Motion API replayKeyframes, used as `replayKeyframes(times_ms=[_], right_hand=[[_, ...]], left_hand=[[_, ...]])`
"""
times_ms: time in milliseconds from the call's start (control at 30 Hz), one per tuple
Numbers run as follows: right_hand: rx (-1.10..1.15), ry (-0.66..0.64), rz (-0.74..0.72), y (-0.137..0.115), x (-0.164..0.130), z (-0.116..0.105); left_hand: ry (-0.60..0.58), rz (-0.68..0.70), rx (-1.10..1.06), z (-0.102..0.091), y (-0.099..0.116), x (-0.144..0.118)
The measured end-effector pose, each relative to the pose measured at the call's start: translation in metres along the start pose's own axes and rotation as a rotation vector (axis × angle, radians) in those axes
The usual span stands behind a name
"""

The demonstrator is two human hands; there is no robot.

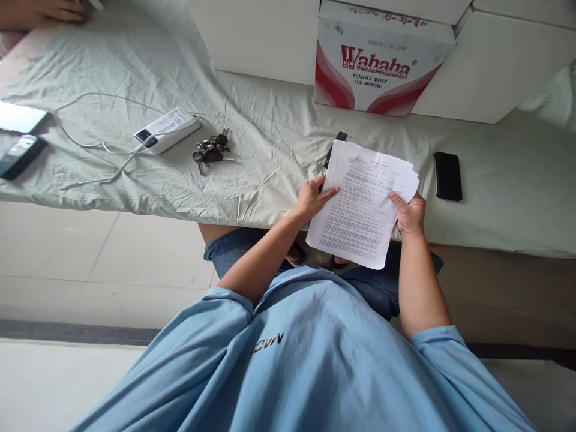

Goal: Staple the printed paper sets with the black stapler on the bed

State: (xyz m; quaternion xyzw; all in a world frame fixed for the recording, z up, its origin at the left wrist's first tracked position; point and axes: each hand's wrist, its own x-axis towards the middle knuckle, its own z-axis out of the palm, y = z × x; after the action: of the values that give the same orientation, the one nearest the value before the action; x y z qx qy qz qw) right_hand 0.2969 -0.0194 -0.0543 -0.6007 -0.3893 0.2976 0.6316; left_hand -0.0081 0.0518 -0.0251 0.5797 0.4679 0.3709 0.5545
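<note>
A stack of printed paper sheets (360,210) is held up over the table's front edge, its sheets slightly out of line at the corners. My left hand (312,198) grips the left edge, thumb on top and fingers underneath. On the right edge, my right hand (410,213) pinches the stack the same way. Behind the top left corner of the sheets, a small black object (338,144) lies on the cloth, partly covered from view. To the right of my right hand rests a black smartphone (448,176).
Pale green cloth (265,144) covers the table. A Wahaha water carton (378,66) stands at the back among white boxes. Left of me lie a bunch of keys (212,149), a white box (168,129) with a cable, and dark devices (20,156). Another person's hand (45,12) shows top left.
</note>
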Motion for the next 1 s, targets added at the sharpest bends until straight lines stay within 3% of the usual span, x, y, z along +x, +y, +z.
replayKeyframes(times_ms=[100, 167, 333, 533, 733, 1000], right_hand=[[-0.018, -0.025, -0.019, 0.001, 0.001, -0.001], [0.001, -0.019, -0.028, 0.003, 0.001, -0.001], [0.033, 0.017, -0.031, 0.009, 0.003, -0.002], [0.022, 0.010, -0.053, 0.010, 0.005, -0.007], [0.003, 0.063, -0.115, 0.011, 0.011, -0.008], [0.002, 0.032, -0.126, 0.009, 0.009, -0.005]], left_hand=[[0.002, 0.089, 0.006, -0.005, -0.003, -0.003], [-0.068, 0.111, -0.083, -0.009, -0.006, -0.004], [-0.199, 0.052, -0.368, -0.015, -0.014, -0.004], [-0.141, -0.118, -0.557, -0.007, -0.016, 0.003], [-0.080, -0.191, -0.696, 0.006, -0.022, 0.005], [-0.172, -0.222, -0.770, 0.003, -0.018, 0.002]])
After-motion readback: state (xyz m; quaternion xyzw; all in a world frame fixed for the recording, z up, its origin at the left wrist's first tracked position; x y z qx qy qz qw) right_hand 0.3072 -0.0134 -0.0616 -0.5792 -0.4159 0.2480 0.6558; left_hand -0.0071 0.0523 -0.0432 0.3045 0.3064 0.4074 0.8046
